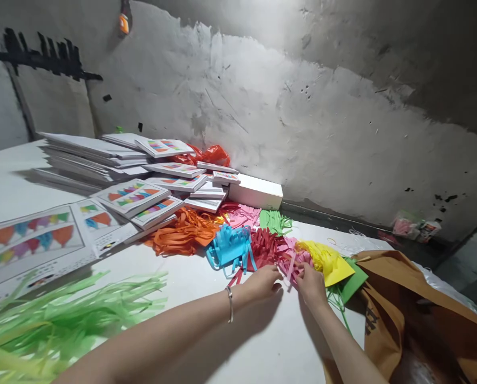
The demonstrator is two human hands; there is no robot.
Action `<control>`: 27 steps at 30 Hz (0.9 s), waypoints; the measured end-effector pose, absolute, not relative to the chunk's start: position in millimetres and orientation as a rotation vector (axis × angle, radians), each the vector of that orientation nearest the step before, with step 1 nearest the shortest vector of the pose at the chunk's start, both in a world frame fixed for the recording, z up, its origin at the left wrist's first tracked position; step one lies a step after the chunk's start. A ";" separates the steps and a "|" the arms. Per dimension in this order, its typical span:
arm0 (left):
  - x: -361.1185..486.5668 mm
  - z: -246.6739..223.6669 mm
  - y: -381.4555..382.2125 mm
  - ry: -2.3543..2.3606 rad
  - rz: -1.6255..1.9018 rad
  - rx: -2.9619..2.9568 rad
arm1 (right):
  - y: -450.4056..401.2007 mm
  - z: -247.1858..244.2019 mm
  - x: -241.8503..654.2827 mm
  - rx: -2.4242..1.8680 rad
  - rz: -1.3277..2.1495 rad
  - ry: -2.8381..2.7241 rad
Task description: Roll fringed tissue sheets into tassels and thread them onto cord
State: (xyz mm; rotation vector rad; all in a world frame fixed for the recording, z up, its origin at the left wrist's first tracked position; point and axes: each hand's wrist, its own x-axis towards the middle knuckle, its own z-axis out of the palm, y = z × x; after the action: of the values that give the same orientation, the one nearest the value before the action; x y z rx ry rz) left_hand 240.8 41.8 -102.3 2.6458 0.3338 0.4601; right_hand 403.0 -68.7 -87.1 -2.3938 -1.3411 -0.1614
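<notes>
While the fingers of the right hand [312, 288] bend inward at pink paper strips [289, 268], those of the left hand [264, 282] curl nearby; whether either grips anything cannot be told. The pink bundle lies on a white table [270, 349], between red strips [264, 248] and yellow strips [322, 258]. Farther left are blue strips [228, 245], orange strips [184, 233] and printed cards [132, 193].

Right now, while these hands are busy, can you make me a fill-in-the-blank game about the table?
1. The bracelet is on the ____ wrist.
2. From left to right come the orange fringe, the blue fringe, then the ____ one.
3. The right hand has its fingertips at strips coloured ____.

Missing words: left; red; pink.
</notes>
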 end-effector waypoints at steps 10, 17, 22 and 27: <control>278.4 -110.7 27.0 0.554 0.511 2.434 | -70.0 -103.1 420.6 -2.318 -0.096 -1.284; 276.5 -112.7 28.8 0.577 0.548 2.310 | -82.4 -92.3 404.0 -2.290 -0.204 -1.589; 278.8 -114.0 32.0 0.596 0.602 2.221 | -76.9 -88.6 393.4 -2.356 -0.257 -1.695; 278.1 -114.7 35.3 0.599 0.653 2.162 | -69.3 -84.9 392.2 -2.361 -0.238 -1.773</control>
State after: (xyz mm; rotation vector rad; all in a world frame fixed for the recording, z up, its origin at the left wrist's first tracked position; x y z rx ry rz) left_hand 278.1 35.3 -114.7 2.1623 0.5994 0.6534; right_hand 392.2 -69.3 -84.9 -2.3606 -1.7734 -0.2385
